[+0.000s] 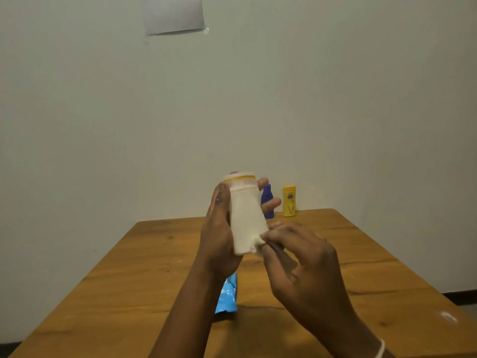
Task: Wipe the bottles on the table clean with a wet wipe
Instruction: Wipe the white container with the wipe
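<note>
- While held up above the wooden table: one smooth white bottle, clamped in left hand.
- Right hand: fingertips pinched on thin white wet wipe against bottle's base.
- Two more bottles standing behind: purple bottle, yellow bottle.
- One shiny blue pack, lying flat.

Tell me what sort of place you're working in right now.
Probably a plain room indoors, not a kitchen or workshop: a bare wooden table pushed against a blank painted wall, with one sheet of paper taped up and a dark baseboard along the floor.
</note>
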Motion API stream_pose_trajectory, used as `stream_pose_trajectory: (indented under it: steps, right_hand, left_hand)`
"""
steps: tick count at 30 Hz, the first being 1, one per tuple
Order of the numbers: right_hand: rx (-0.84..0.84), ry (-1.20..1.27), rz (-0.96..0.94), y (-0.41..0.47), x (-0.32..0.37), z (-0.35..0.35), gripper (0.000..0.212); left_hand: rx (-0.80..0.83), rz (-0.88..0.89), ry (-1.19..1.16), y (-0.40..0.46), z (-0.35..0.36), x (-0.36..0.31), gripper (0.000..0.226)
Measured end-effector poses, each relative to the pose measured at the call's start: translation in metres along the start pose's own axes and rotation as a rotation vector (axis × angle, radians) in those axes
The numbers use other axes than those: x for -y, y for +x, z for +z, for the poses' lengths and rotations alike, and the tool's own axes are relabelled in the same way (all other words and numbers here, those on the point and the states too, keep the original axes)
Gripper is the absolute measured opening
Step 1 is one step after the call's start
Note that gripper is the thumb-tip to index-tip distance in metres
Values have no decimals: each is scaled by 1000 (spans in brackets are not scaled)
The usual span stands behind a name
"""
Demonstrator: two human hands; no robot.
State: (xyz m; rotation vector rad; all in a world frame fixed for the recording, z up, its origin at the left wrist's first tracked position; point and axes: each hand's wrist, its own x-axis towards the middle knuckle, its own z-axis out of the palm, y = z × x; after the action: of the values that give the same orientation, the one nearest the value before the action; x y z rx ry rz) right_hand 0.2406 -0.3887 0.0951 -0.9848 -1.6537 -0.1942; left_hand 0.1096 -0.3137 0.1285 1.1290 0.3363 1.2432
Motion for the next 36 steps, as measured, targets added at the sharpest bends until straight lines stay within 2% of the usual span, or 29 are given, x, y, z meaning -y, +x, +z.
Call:
stream_pose_trajectory:
  steps: [3, 5, 7, 11, 15, 20, 25, 29, 33, 36]
  right_hand:
    - [-96, 105, 81, 29, -5, -11, 22]
    - [-178, 159, 140, 54, -5, -18, 16]
    - [-197, 220, 167, 67, -1, -21, 12]
    - [-11, 178, 157, 71, 2, -33, 14]
    - [211, 219, 338, 77, -10, -47, 13]
    - [282, 223, 242, 68, 5, -46, 13]
    - [216, 260, 328, 73, -10, -43, 13]
    - [250, 243, 212, 64, -6, -38, 14]
    - [121, 287, 344, 66, -24, -35, 15]
    - [-20, 352, 365, 46, -22, -21, 19]
  left_hand:
    - [74, 39, 188, -7, -1, 8, 65]
    - [55, 93, 294, -12, 7, 8, 49]
    - [36, 150, 362, -12, 13, 7, 43]
    - [48, 381, 610, -14, 10, 3, 41]
    - [92, 408, 720, -17, -1, 4, 48]
    - [89, 455, 720, -16, -3, 6, 50]
    - [57, 413, 696, -17, -4, 7, 44]
    - [52, 412, 628, -17, -5, 9, 42]
    - [63, 371, 611, -18, -4, 14, 50]
    - [-30, 330, 537, -20, 0, 19, 55]
